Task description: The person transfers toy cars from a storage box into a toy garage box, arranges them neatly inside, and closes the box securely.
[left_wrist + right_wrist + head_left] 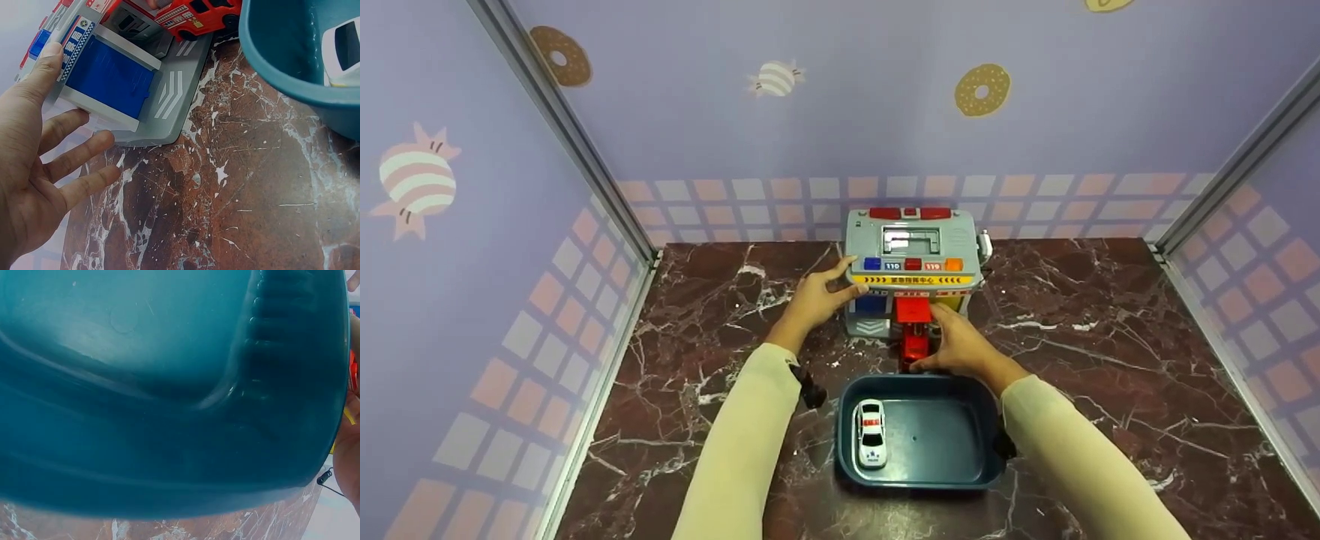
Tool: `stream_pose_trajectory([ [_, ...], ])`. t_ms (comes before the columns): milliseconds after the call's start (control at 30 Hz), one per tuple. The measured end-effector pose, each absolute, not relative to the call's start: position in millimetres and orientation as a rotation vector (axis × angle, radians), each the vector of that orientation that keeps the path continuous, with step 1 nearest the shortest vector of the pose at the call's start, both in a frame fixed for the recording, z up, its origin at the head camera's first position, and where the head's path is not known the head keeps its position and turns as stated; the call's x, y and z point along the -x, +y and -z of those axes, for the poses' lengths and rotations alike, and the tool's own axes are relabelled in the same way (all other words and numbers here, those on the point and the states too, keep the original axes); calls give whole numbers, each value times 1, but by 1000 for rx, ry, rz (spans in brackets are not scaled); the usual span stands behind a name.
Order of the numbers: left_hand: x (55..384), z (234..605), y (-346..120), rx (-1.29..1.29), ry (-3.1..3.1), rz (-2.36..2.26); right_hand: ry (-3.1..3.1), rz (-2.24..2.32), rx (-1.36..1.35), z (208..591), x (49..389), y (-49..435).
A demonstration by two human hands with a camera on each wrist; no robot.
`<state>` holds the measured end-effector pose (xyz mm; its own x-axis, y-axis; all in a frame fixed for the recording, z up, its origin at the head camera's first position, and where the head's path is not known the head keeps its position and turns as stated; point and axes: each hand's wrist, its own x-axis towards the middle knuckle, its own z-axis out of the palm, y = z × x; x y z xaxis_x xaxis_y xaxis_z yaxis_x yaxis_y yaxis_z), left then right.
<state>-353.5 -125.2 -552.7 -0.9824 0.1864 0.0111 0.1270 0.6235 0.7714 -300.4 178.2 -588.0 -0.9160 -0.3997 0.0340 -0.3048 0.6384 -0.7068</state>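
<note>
The left hand (814,300), fingers spread, touches the toy station (911,280) at nine o'clock; at its six, the right hand (964,345) seemingly pinches the red truck (915,349), a tub (941,444) with a white car (871,436) blocking that wrist's view

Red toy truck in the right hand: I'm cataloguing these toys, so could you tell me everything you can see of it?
The red toy truck looks like glossy plastic, with dark windows, black wheels and white and yellow markings on its side. It appears upright, pointing lengthwise toward the middle bay of the toy garage, by the raised red door. The right hand grips it, hiding part of it. Whether its wheels rest on anything is unclear.
</note>
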Motion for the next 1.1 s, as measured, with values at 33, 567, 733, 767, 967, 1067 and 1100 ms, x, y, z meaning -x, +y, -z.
stream_pose_trajectory([
  [33,353,553,-125,-263,2768,-1306,2726,1144,584,588,300,178],
  [567,354,555,-124,-275,2772,-1337,2744,1103,619,590,302,173],
  [733,353,556,-124,-261,2739,-1375,2739,1104,635,591,303,172],
  [767,353,557,-124,-258,2738,-1376,2740,1102,632,592,303,172],
  [967,352,555,-124,-273,2757,-1369,2758,1073,598,594,302,170],
  [1067,352,554,-124,-284,2766,-1363,2766,1059,581,594,303,168],
  [1100,352,554,-124,-285,2768,-1362,2765,1058,573,594,303,168],
])
